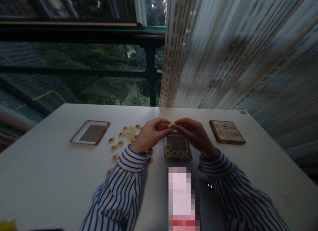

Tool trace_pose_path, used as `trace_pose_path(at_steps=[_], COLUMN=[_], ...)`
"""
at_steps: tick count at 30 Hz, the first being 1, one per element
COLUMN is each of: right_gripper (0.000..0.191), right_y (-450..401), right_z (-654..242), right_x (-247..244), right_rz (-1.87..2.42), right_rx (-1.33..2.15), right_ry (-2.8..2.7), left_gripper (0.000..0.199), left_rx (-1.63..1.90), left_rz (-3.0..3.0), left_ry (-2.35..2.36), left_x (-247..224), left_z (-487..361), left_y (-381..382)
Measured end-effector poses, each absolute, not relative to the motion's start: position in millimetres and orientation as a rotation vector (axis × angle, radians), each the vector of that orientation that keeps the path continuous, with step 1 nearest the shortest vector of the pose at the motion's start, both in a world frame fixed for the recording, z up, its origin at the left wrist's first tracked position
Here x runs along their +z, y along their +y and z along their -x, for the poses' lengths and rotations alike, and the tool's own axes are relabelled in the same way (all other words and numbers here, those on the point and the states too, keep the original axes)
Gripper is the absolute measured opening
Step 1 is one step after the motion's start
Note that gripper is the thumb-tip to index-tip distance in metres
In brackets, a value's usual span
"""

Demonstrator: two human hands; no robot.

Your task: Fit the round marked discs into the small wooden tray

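Head | left hand [151,131], right hand [197,133] pinching disc [172,126] | near rim of box [176,142] | table [263,168] room rightward

On the left, we could slide a hand across the worktop [49,161] beside the shallow tray [93,133], but loose Chinese chess pieces [114,158] crowd the way from there to our left hand [152,131]. The open box [177,142] leaves us room beyond its near row; both hands overhang its far side. A pixelated object [181,194] blocks our near approach. Between our right hand [195,133] and the closed box [227,131] we have a gap.
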State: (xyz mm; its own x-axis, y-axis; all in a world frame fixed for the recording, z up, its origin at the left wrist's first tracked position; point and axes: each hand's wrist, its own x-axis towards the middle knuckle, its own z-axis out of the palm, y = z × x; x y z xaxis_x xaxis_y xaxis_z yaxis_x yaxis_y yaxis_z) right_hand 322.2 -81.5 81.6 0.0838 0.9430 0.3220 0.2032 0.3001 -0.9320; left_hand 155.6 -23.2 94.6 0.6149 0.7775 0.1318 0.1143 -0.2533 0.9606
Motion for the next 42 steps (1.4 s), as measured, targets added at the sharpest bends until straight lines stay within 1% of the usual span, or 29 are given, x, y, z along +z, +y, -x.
trace_pose_path(at_steps=[6,11,19,29,36,42], right_gripper=[0.019,0.016,0.014,0.016,0.019,0.021], right_y=[-83.2,-82.7,-83.2,-82.6,-84.5,-84.3], right_z=[-324.2,-324.4,-321.9,-321.6,-321.0,-321.2], right_x=[84.3,86.0,85.9,83.3,85.5,86.0], right_rz=[1.196,1.192,1.153,1.151,1.159,1.154], right_rx=[0.753,0.728,0.795,0.805,0.825,0.854], right_ry=[-1.44,-1.468,-1.436,-1.406,-1.43,-1.442], left_gripper=[0.034,0.035,0.033,0.041,0.034,0.033], left_rx=[0.723,0.699,0.676,0.642,0.645,0.641], left_rz=[-1.693,-1.679,-1.666,-1.611,-1.642,-1.646], left_ry=[0.687,0.657,0.695,0.583,0.688,0.709], left_x=[91.7,90.0,93.5,87.6,93.8,95.1], left_z=[-154.3,-153.9,-152.0,-153.5,-152.1,-151.7], left_y=[-21.2,-20.0,-21.4,-19.8,-21.3,-21.0])
